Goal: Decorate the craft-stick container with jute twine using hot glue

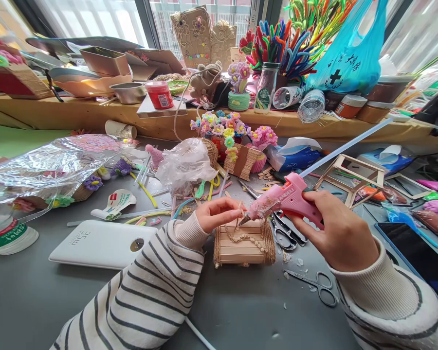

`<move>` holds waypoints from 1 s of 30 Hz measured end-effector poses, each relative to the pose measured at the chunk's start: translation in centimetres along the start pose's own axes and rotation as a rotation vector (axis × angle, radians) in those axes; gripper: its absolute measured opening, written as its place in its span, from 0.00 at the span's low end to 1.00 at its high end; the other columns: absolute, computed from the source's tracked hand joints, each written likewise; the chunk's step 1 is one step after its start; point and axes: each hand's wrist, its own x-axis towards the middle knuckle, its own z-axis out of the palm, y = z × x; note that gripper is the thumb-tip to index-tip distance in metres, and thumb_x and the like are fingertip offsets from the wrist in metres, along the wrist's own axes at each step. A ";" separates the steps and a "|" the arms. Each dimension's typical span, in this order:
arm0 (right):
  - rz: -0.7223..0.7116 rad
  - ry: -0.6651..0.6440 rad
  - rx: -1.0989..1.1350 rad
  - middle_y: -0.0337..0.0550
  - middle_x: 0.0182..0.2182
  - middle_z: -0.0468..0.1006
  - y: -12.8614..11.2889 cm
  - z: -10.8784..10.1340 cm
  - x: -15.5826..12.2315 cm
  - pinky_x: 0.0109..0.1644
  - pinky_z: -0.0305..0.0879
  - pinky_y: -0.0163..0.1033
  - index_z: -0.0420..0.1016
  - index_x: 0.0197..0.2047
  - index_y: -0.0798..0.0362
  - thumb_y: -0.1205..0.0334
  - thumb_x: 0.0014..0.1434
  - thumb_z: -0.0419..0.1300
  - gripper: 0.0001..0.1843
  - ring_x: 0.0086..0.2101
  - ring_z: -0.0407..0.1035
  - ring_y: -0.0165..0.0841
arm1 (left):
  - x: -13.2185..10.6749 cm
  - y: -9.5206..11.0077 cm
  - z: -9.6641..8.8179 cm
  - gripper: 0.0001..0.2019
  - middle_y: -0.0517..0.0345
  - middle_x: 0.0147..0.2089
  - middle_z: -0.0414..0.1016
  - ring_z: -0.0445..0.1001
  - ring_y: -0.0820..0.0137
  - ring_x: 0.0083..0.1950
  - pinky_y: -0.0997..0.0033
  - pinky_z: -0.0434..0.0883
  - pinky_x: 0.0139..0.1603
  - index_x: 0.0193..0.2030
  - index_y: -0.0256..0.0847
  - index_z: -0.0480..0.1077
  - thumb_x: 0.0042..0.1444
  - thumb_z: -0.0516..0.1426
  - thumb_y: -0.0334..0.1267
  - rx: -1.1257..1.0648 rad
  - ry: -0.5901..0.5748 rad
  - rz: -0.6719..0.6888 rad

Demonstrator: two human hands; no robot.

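Note:
A small box of popsicle sticks [241,248] lies on the grey table, wrapped at its ends with jute twine [245,236] that loops across its top. My left hand [219,214] pinches the twine above the box, fingers closed. A pink hot glue gun [288,199] is gripped in my right hand [341,236], its nozzle pointing left at the twine by my left fingertips. A clear glue stick [346,143] juts from the gun's back toward the upper right.
Small scissors [316,284] lie to the box's lower right, larger ones [284,231] under the gun. A white power bank [102,243] sits left. Pipe-cleaner flowers [226,129], a stick frame [354,177], a tablet [419,255], plastic bags and jars crowd the back.

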 end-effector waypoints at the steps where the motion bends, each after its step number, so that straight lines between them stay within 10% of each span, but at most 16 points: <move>1: 0.000 -0.001 -0.001 0.46 0.26 0.73 0.0 0.0 0.0 0.27 0.62 0.34 0.65 0.37 0.58 0.55 0.55 0.50 0.14 0.26 0.69 0.33 | 0.0 0.0 0.0 0.12 0.57 0.30 0.73 0.69 0.69 0.38 0.68 0.62 0.45 0.24 0.35 0.71 0.38 0.63 0.42 0.001 -0.001 0.001; 30: 0.003 0.026 -0.021 0.46 0.25 0.73 -0.1 0.2 0.1 0.25 0.63 0.32 0.66 0.34 0.59 0.56 0.54 0.49 0.14 0.25 0.69 0.31 | 0.1 0.0 0.0 0.11 0.57 0.31 0.73 0.69 0.68 0.39 0.66 0.62 0.45 0.23 0.36 0.71 0.38 0.63 0.43 0.022 -0.005 0.024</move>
